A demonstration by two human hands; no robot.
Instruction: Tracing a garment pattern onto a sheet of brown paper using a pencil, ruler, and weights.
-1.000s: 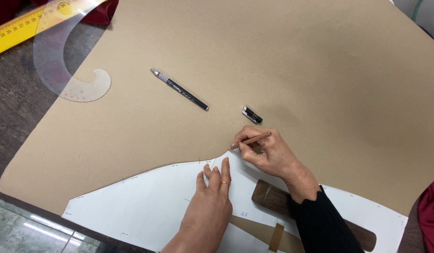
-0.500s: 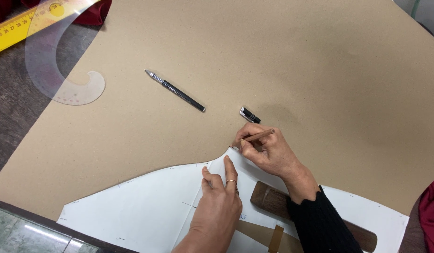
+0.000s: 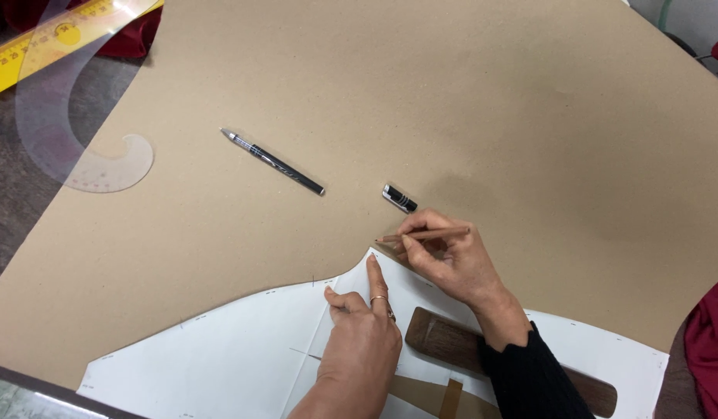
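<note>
Your right hand [image 3: 452, 260] pinching a brown pencil [image 3: 425, 234] at the white paper pattern [image 3: 242, 361] edge, your left hand [image 3: 363, 337] fingers released, forefinger pressing its peak, on brown kraft paper [image 3: 452, 101]

No packages, labels, signs or screens in view.

pen [image 3: 273, 161] left of cap [image 3: 399, 198], on paper [image 3: 452, 93]

Dark wood-grain table [image 3: 17, 202] shows at the left, a pale glossy strip of floor [image 3: 17, 399] catching light at the bottom-left corner. Top right, a light wall or floor patch [image 3: 685, 19], too cropped to tell which.
</note>
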